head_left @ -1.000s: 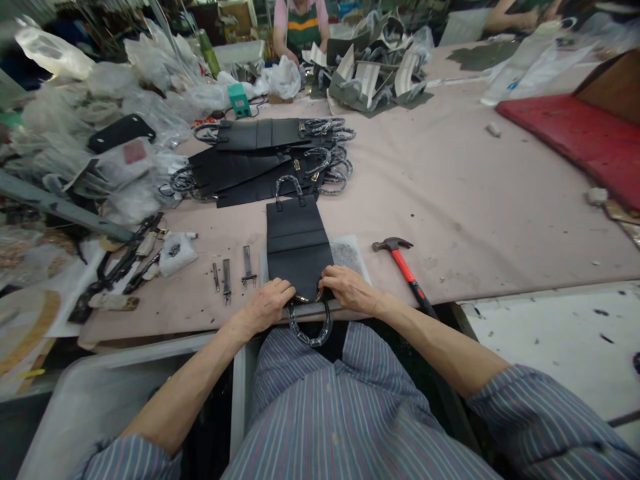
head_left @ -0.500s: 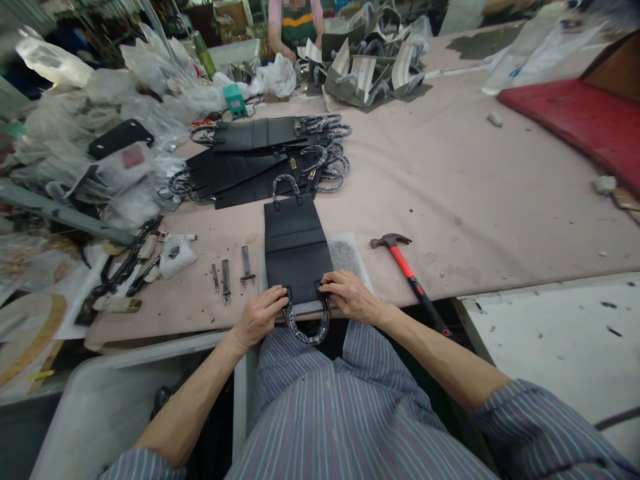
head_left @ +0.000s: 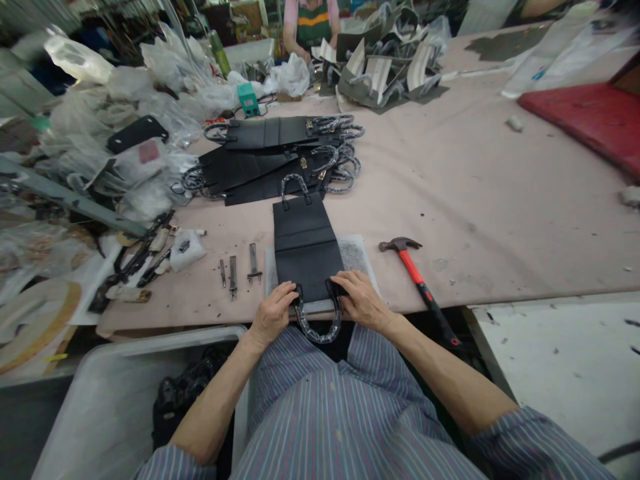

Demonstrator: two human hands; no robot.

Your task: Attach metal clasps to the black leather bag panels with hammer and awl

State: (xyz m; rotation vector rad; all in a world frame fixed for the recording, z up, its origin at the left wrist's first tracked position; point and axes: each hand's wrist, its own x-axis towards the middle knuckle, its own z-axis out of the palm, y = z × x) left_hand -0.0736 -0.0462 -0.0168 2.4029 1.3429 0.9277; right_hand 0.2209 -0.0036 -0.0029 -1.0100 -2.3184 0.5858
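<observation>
A flat black bag panel [head_left: 307, 250] lies lengthwise before me, its near end at the table's front edge. Plastic-wrapped handles are fixed at both its ends; the near handle [head_left: 321, 337] loops over the edge toward my lap. My left hand [head_left: 273, 313] is closed, pinching the left end of this handle where it meets the panel. On the opposite end my right hand [head_left: 364, 301] pinches in the same way, fingertips partly hiding the tab. Beneath the panel rests a pale slab [head_left: 356, 257]. A claw hammer [head_left: 414, 275] with a red and black grip lies to the right.
Three small metal punches [head_left: 233, 277] lie left of the panel. Stacked black bag panels [head_left: 265, 133] with wrapped handles sit beyond it. A grey bin [head_left: 107, 393] stands below left. Plastic bags [head_left: 120, 93] crowd the left side; a person [head_left: 313, 30] is across the table.
The whole view has shifted, so everything appears slightly further right. Both hands keep their pinch on the near handle's ends, and the panel stays in place on the slab.
</observation>
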